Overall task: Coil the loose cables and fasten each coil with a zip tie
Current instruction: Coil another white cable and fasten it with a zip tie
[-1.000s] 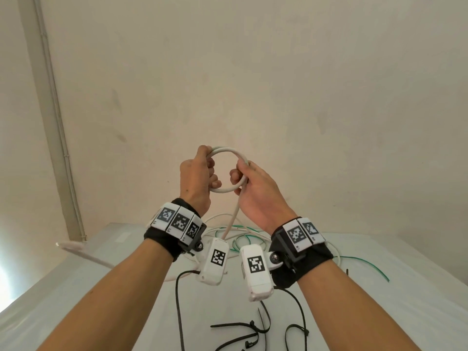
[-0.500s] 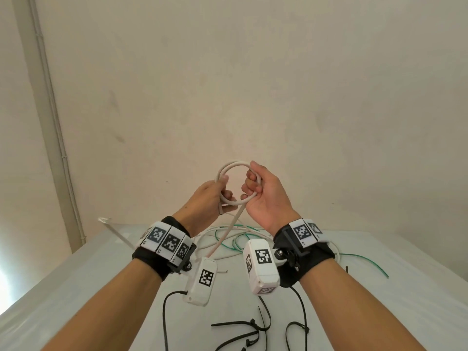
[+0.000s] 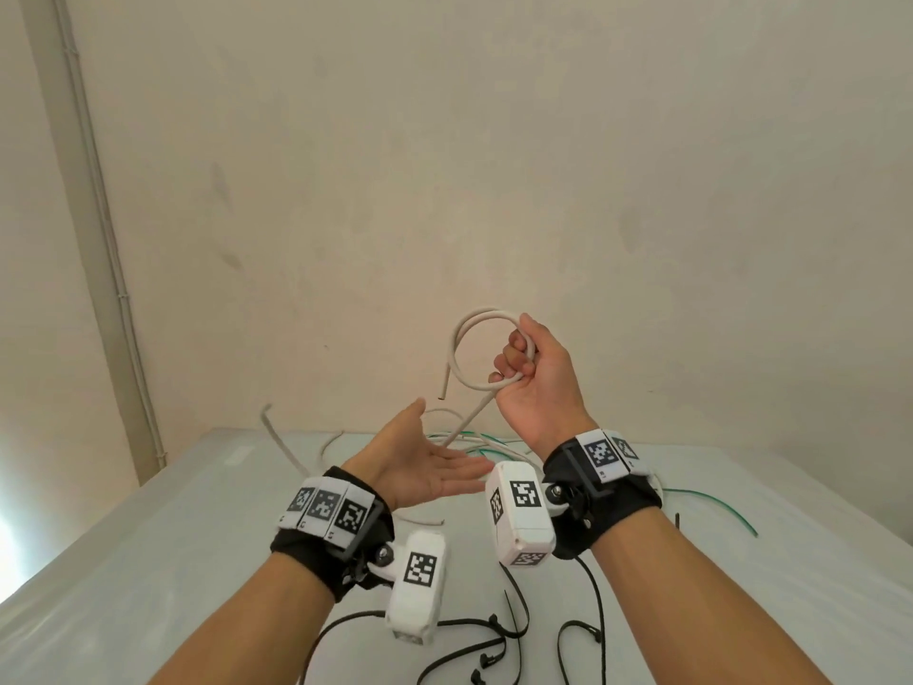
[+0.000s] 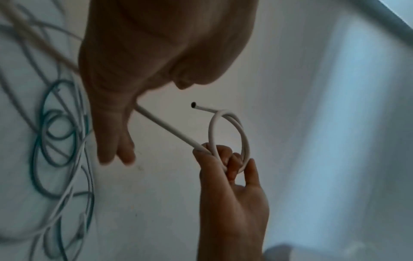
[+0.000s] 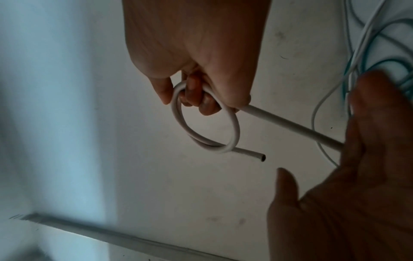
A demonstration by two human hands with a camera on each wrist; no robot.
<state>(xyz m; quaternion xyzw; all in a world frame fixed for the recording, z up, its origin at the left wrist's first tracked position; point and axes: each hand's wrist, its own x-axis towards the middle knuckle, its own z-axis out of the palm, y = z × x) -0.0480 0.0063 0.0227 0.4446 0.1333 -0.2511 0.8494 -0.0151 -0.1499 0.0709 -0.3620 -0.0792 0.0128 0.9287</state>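
A stiff white cable (image 3: 486, 314) is bent into one small loop in the air above the table. My right hand (image 3: 518, 360) grips it where the loop crosses, fingers curled through it (image 5: 196, 98). The cut end (image 5: 261, 157) sticks out free below the loop (image 4: 223, 114). The cable's long tail (image 4: 167, 128) slants down toward the table and passes behind my left hand (image 3: 435, 467). That hand is lower, palm up, fingers straight, and holds nothing (image 4: 116, 151).
Loose white cables (image 3: 336, 447) and a green cable (image 3: 711, 499) lie tangled at the far side of the white table (image 3: 148, 536). Several black zip ties (image 3: 514, 620) lie near the front under my wrists. A wall with a conduit (image 3: 99, 215) stands behind.
My left hand has let go of the loop, dropped down and opened. The right hand keeps the loop alone and has shifted up and to the right.
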